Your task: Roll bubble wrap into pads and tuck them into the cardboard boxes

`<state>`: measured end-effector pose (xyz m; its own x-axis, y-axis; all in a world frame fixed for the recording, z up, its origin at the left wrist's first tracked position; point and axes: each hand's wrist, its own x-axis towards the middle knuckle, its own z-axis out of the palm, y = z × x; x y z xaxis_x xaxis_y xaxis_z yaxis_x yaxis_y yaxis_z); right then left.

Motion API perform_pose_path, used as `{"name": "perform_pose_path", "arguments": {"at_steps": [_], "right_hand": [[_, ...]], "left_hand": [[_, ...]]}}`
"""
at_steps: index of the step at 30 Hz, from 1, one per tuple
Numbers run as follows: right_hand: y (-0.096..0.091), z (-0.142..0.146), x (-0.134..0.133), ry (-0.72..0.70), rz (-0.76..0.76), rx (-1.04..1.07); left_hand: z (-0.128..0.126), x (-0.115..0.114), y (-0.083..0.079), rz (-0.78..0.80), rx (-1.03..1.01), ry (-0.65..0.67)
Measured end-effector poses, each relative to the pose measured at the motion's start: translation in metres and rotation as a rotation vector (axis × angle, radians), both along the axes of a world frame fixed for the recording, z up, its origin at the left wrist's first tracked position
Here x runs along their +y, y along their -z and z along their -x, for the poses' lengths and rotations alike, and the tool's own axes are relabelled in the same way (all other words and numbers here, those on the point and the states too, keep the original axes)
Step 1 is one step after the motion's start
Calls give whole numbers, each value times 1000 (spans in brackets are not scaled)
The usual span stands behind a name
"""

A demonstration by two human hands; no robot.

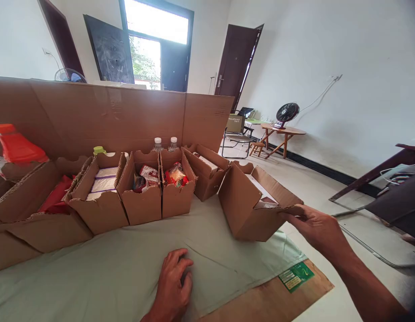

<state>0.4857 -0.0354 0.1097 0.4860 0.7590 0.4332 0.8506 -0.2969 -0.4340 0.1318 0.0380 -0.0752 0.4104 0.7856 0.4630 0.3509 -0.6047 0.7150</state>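
My right hand (311, 223) pinches the near top rim of a cardboard box (250, 223) at the right end of the table. The box sits tilted and turned, with a white packet (261, 190) showing inside. My left hand (175, 279) rests on the pale green cloth (126, 264), its fingers loosely bent and apart, holding nothing. Beyond it stands a row of cardboard boxes. One has red snack packets (176, 174), its neighbour wrapped packets (149, 174), another white packs with purple edges (104, 179). Just behind the held box is another cardboard box (205, 183).
A tall cardboard panel (143, 112) stands behind the boxes. An orange-red bottle (19, 145) is at far left, and two clear bottles with white caps (173, 142) stand behind the row. Across the room, a black fan (288, 112) sits on a wooden table (291, 130).
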Motion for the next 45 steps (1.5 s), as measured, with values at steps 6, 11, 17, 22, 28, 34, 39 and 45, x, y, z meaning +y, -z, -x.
{"name": "perform_pose_path", "arguments": {"at_steps": [6,11,17,22,28,34,39,45], "right_hand": [[16,-6,-21,88,-18,-14],[11,-10,4,52,-35,-11],[6,-40,74,-50,-41,21],[12,-36,86,-187,-55,42],[16,-24,52,-230,-79,56],[23,-30,82,-202,-117,52],[31,-38,132,-238,-117,56],[36,-45,158,-263,-106,83]], "left_hand": [[1,0,-2,-16,10,29],[7,3,3,-28,76,66],[11,9,13,-55,125,104],[9,10,11,-103,90,98],[10,8,11,-155,85,79],[10,8,19,-139,131,88],[3,3,18,-124,67,24],[4,4,4,-197,36,50]]}}
